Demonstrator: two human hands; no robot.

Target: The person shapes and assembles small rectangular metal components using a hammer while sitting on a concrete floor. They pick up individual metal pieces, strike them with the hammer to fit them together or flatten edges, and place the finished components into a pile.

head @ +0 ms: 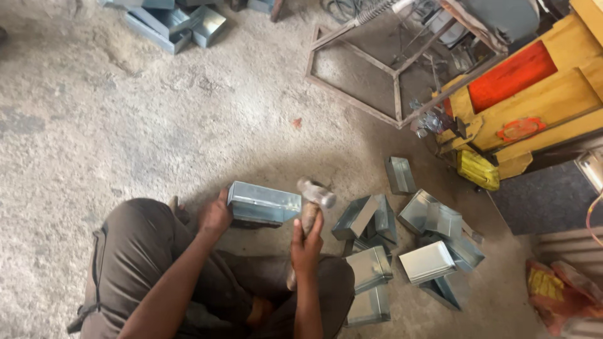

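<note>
Sheet-metal box (264,203), grey and rectangular, is held low at frame centre, on the concrete floor (94,125) just ahead of the bent knees. Left hand (215,215) is clamped on its left end, grip closed around the edge. Right hand (306,242) is closed on the wooden handle of a hammer (314,199); the steel head is seen at the box's right end, touching or just beside it. A heap of similar metal boxes (402,245) is noted at 3 o'clock from the hands. A yellow and orange machine (534,100) stands at 2 o'clock, a rusted steel frame (377,69) at 1 o'clock. More folded metal pieces (176,22) lie at 11 o'clock.
</note>
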